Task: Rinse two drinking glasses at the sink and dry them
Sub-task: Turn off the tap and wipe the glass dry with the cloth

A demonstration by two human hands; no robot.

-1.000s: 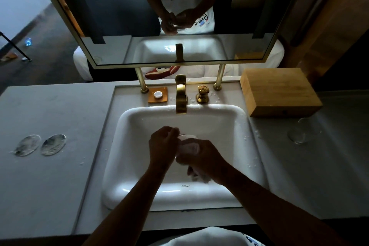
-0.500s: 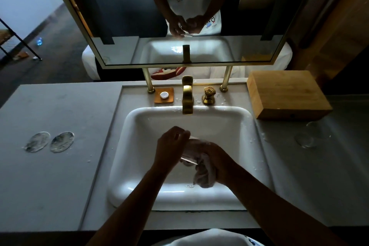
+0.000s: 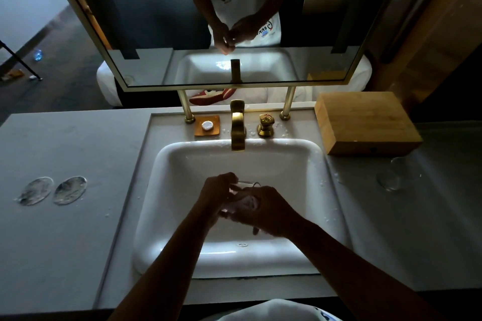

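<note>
Over the white sink (image 3: pixel 300 164), the left hand (image 3: pixel 216 194) grips a drinking glass (image 3: pixel 236 198) lying near-horizontal, mouth toward the right hand (image 3: pixel 268 212), which holds a white cloth (image 3: pixel 249 202) at its rim.

- The glass (image 3: pixel 243 186) is mostly hidden between the two hands (image 3: pixel 263 210).
- The cloth (image 3: pixel 246 202) shows only partly.
- The mirror (image 3: pixel 161 21) is cut at the top edge.
</note>
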